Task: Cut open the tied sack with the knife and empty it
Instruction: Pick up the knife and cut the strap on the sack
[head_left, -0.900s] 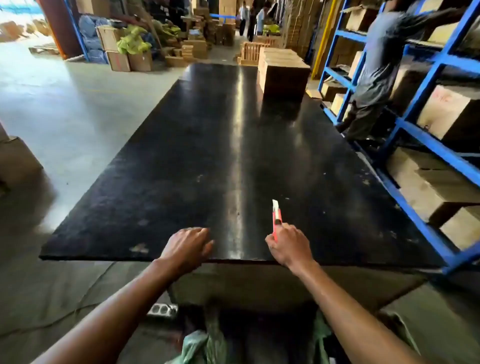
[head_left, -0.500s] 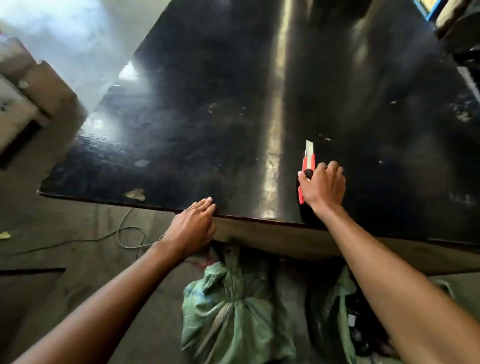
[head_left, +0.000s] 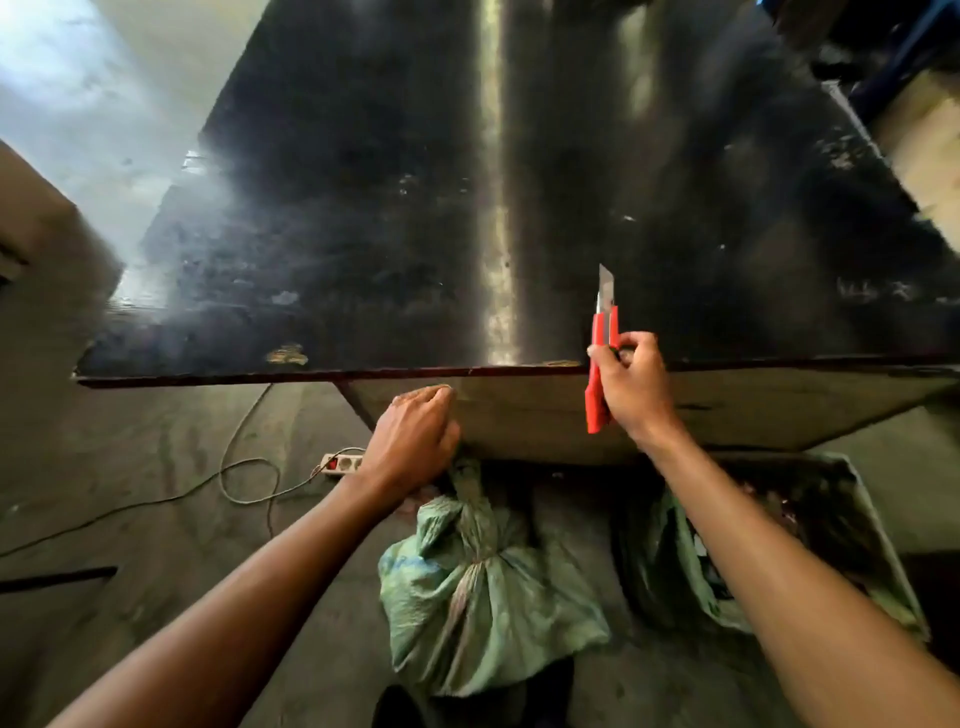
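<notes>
Sack (head_left: 483, 597) first: the green woven bag sits on the concrete floor (head_left: 130, 519) below the near edge of the black worktable (head_left: 363, 208), its neck gathered and tied shut, the bunched top rising toward our left hand (head_left: 415, 441). That hand is lowered in front of the table's front panel with its fingers curled under; it sits right at the sack's tied neck, but we cannot tell whether the fingers have closed on the cloth or only touch it. Our right hand (head_left: 631, 389) is wrapped firmly around a red utility knife (head_left: 601, 353), held upright at the table edge. The snap-off blade is extended and points away from us, over the tabletop, while the butt of the handle sticks out below the fist. Knife and sack are apart, the blade well above the knot.

To the right of the sack, under our right forearm, a second green bag (head_left: 675, 571) lies open against a dark bin (head_left: 852, 519) with jumbled contents we cannot make out. On the floor to the left, a white power strip (head_left: 340, 463) lies with its cable (head_left: 234, 467) looping across the concrete.
</notes>
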